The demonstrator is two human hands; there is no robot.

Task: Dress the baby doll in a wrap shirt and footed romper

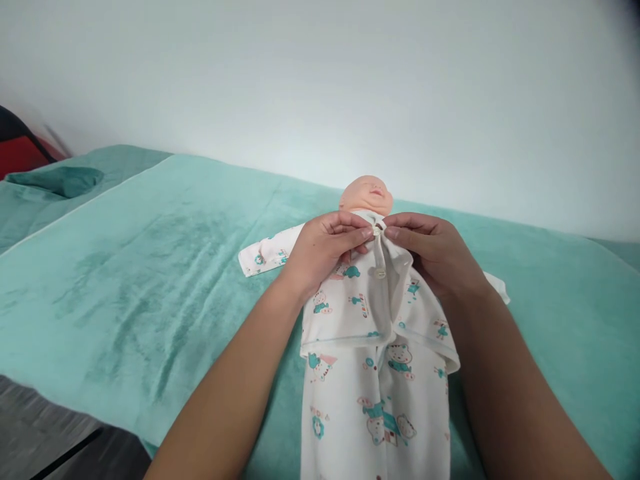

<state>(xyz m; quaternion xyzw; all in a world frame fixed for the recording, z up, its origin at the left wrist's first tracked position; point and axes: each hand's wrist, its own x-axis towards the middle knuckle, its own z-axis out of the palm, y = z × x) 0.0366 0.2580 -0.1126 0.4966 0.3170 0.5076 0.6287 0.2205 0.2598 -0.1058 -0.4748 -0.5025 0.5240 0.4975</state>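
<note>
A baby doll (pixel 367 193) lies on its back, its head toward the wall. It wears a white printed baby jacket (pixel 337 327) with matching trousers (pixel 345 413) below. My left hand (pixel 327 248) is closed, thumb and forefinger pinching the jacket's front edge by the top button (pixel 377 230) under the doll's chin. Opposite it, my right hand (pixel 434 248) pinches the other front edge at the same spot. Whether the top button sits in its hole I cannot tell. A lower button (pixel 381 273) shows on the front, where the edges hang apart toward the hem.
A teal plush cover (pixel 150 280) spreads over the table, up to a white wall (pixel 300 87) behind. The jacket's left-side sleeve (pixel 267 253) lies stretched outward. Something red and black (pixel 23 150) stands at far left, and floor (pixel 55 433) shows at lower left.
</note>
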